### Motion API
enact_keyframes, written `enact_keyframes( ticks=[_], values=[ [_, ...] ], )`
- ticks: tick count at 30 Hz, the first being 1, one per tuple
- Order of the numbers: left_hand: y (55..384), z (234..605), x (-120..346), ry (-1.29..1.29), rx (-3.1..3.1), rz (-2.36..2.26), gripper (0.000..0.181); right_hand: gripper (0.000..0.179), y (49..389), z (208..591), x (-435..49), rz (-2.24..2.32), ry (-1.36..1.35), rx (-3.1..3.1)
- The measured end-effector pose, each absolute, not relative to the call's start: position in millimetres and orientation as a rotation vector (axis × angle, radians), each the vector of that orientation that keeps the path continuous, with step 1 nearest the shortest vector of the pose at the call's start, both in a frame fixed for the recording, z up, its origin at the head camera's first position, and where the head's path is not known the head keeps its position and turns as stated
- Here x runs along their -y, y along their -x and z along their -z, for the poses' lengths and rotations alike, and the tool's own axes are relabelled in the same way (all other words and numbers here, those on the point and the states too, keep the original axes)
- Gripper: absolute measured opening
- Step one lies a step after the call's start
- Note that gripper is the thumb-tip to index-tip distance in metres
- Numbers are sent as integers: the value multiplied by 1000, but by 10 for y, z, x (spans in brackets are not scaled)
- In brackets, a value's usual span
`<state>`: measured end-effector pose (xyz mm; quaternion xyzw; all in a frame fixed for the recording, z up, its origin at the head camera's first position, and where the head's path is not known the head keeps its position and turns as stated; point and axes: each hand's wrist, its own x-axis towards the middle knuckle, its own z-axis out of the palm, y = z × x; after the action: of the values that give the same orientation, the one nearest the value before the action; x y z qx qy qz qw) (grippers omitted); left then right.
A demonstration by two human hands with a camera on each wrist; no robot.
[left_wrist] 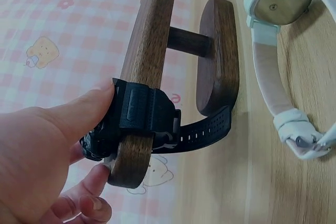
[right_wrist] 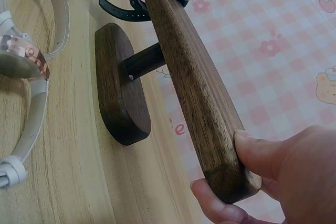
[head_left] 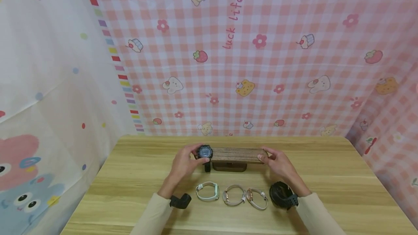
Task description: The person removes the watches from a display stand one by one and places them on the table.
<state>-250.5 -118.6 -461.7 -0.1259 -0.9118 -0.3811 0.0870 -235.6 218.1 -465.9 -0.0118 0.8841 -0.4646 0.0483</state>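
Observation:
A dark wooden watch stand (head_left: 236, 153) has a horizontal bar on a short post above an oval base (right_wrist: 118, 87). The black digital watch (head_left: 205, 151) is looped around the bar's left end, its strap tail (left_wrist: 207, 129) hanging loose toward the base. My left hand (head_left: 183, 162) grips this watch, thumb on its case and fingers behind the bar end. At the opposite end, my right hand (head_left: 277, 162) pinches the bar between thumb and fingers. Between my forearms lie a mint-green watch (head_left: 208, 191) and two pale-strapped watches with rose-gold cases, one in the middle (head_left: 234, 195) and one farther right (head_left: 257, 198).
The stand is on a light wood-grain table (head_left: 137, 177), near its back edge. Behind hangs a pink checked cloth (head_left: 222, 68) with cartoon prints, and a white printed cloth (head_left: 65, 82) is at the left. Black devices sit at my left wrist (head_left: 180, 201) and right wrist (head_left: 283, 196).

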Motion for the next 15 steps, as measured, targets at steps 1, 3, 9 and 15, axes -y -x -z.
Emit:
enact_keyframes(
  ticks=[1, 3, 9, 15],
  values=[
    [2507, 4622, 1195, 374, 2715, 1139, 56, 57, 2355, 4657, -2181, 1414, 35, -2695],
    [2512, 4627, 1213, 369, 2711, 1155, 56, 57, 2352, 4654, -2183, 1408, 32, -2696],
    [2529, 4649, 1263, 374, 2679, 1230, 56, 55, 2348, 4654, -2182, 1403, 27, -2699],
    [2553, 4690, 1329, 388, 2668, 1258, 54, 55, 2349, 4658, -2180, 1413, 25, -2691]
  ],
)
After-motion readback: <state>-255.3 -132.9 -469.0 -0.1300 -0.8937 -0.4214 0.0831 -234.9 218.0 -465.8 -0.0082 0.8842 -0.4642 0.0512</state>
